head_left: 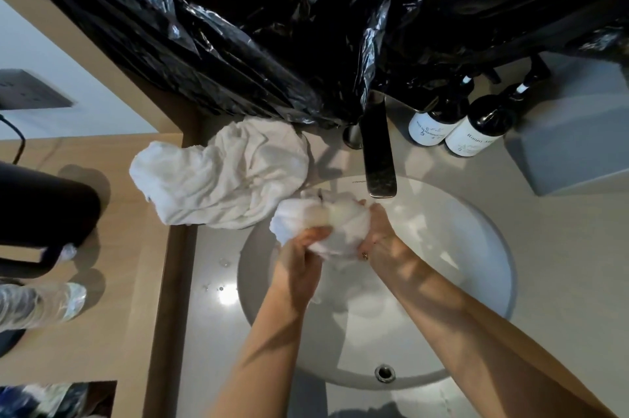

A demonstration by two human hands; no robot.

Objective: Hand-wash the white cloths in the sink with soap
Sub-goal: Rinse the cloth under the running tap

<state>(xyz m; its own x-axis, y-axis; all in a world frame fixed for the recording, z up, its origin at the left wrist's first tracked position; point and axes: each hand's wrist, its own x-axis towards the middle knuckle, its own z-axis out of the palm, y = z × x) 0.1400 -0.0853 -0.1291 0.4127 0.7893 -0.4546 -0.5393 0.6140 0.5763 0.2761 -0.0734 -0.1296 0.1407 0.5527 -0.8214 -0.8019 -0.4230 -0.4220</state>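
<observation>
Black plastic sheeting (306, 26) hangs over the whole back wall, above the counter; whatever is behind it is hidden from you. Below it the round white sink (476, 247) sits in the pale counter (561, 264); the flat faucet (377, 159) reaches over the far rim, and no running water can be made out. On the counter left of the basin lies a larger white cloth (224, 172), loosely heaped, one edge touching the rim; judge it waiting its turn. Two dark pump bottles (456, 131) stand right of the faucet, labels too small to read; which is soap, you cannot tell.

Over the far side of the basin you hold a smaller bunched cloth (323, 223); your left hand (299, 264) grips its near underside with curled fingers; your right hand (381, 237) clasps its right side, fingers wrapped round. The cloth looks wet, soft and limp; expect it heavier than dry, slippery if soaped, and not fragile; take it by full handfuls, not edges. Motion blur smears its folds; suds cannot be confirmed. The drain is hidden under your arms; only the overflow (384, 372) shows.
</observation>
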